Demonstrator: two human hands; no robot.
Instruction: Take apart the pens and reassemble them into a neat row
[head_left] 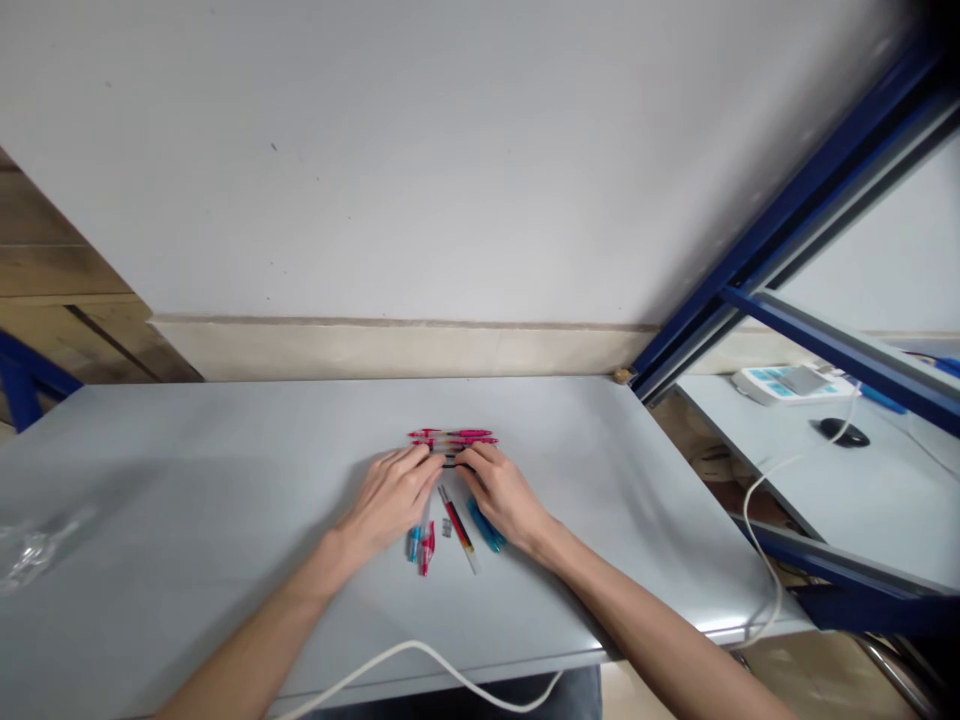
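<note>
Both hands meet over the grey table, fingers bent and pinched toward each other. My left hand (397, 490) and my right hand (506, 495) hold the two ends of a slim pen with dark parts (450, 461); the fingers cover most of it. Just beyond them lie pink pens (469, 434) side by side, left to right. Nearer me are a pink pen part (427, 552), a blue pen part (414, 543) and pen refills (460, 530) with red and dark ink. Small grey pieces (446, 527) sit beside the refills. Blue pen parts (487, 527) lie under my right palm's edge.
Clear plastic wrapping (34, 555) lies at the table's left. A white cable (412, 645) loops along the front edge. On the right, beyond a blue metal frame (705, 290), another table carries a power strip (787, 384) and a black mouse (844, 432). A wall rises behind.
</note>
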